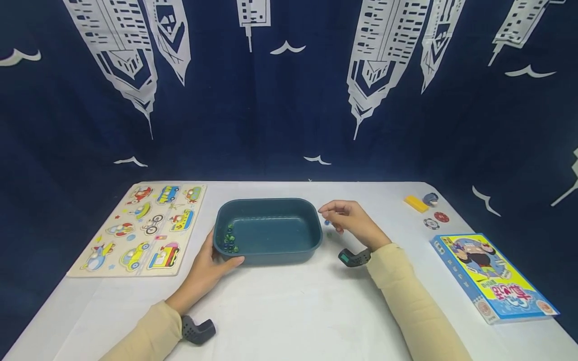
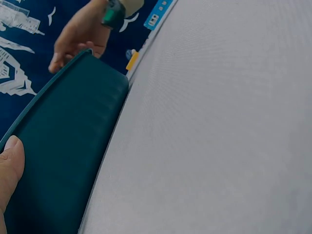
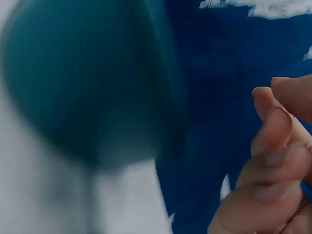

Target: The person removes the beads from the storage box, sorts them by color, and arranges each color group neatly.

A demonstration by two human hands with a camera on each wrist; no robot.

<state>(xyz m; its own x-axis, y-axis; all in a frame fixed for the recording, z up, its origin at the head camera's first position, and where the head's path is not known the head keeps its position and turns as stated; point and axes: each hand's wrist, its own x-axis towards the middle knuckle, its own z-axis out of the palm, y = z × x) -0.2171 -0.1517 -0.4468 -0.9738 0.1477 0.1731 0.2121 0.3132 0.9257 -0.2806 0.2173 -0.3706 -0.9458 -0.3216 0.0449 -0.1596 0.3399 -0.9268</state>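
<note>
A dark teal tub point(image 1: 271, 258) stands on the white table, with several small green and blue marbles point(image 1: 230, 240) at its left end. My left hand point(image 1: 209, 265) grips the tub's left end, thumb along the near rim; the left wrist view shows that thumb point(image 2: 12, 161) against the tub's wall. Just off the tub's right rim hovers my right hand point(image 1: 347, 220), fingers loosely bent. In the right wrist view the fingers point(image 3: 278, 161) show nothing between them. A blue marble point(image 1: 327, 222) appears right below the fingertips, and a faint greenish one point(image 1: 329, 234) lies nearer.
On the left lies a wooden picture puzzle board point(image 1: 144, 230). A boxed game point(image 1: 496, 276) lies at the right. Behind it are a yellow block point(image 1: 416, 203), a small blue-grey figure point(image 1: 430, 199), a red chip point(image 1: 441, 217) and a black-and-white chip point(image 1: 431, 223). A dark blue curtain point(image 1: 289, 115) hangs behind the table.
</note>
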